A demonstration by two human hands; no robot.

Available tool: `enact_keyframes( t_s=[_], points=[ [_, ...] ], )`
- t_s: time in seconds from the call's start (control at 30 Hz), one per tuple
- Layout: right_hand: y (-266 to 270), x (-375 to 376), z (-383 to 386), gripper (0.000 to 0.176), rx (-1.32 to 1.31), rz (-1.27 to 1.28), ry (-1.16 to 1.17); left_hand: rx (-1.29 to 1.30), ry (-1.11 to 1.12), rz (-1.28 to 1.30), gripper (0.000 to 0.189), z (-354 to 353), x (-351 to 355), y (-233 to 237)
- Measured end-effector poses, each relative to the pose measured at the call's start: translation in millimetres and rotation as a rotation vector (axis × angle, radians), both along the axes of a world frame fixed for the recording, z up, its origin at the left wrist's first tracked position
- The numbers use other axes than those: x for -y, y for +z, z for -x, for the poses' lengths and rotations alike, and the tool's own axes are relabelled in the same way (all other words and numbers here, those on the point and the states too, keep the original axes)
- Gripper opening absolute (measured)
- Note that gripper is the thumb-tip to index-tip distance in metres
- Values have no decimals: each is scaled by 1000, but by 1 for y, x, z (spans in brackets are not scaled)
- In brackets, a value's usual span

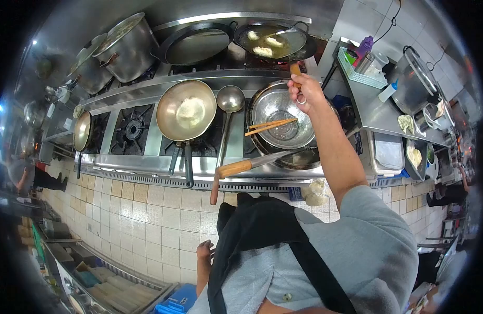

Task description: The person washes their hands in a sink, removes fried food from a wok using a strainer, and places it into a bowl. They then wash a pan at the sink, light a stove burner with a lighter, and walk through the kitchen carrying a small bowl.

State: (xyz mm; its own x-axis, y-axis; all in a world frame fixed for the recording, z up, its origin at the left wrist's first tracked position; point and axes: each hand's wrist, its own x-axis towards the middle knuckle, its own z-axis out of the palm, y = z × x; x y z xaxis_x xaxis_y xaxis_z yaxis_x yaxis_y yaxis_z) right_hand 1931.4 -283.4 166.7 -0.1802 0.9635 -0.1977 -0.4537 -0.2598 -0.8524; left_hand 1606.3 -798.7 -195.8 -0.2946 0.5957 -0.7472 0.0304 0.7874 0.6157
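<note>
My right hand (305,91) is closed around the wooden handle of a skimmer (294,68) with a ring at its end. The skimmer reaches into a dark wok (246,55) of oil at the back of the stove; its head is hard to make out. Several pale battered pieces (263,51) float in the oil. Below my right forearm, a metal strainer bowl (273,107) rests over a larger pot, with wooden chopsticks (270,126) lying across it. My left hand (205,249) hangs low at my side, fingers loosely apart and holding nothing.
A pan (186,104), a ladle (231,99) and another wooden-handled tool (235,168) have handles projecting over the stove's front. A second wok (197,44) and large pots (129,49) stand behind. At right, a counter (377,107) bears a basket (359,70). Other people stand at both sides.
</note>
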Motion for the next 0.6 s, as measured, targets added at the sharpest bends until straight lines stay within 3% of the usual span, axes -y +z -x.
enact_keyframes(
  t_s=[0.1,0.2,0.3,0.43,0.53,0.6],
  points=[
    [-7,-20,-1,10,-154,100,58,-126,-132,-48,41,-6,22,-33],
    [-14,-39,-4,10,-280,173,116,-616,-581,-164,38,-2,61,-107],
    [-12,-43,-4,11,-343,162,118,-443,-299,39,40,-11,61,-88],
    [-22,-51,-15,11,-498,160,164,-314,-207,127,40,-24,23,4],
    [-22,-44,-19,11,-631,142,217,-91,96,131,43,-29,9,14],
    [-23,-39,-20,12,-678,143,198,-91,57,102,46,-27,1,18]
  ],
)
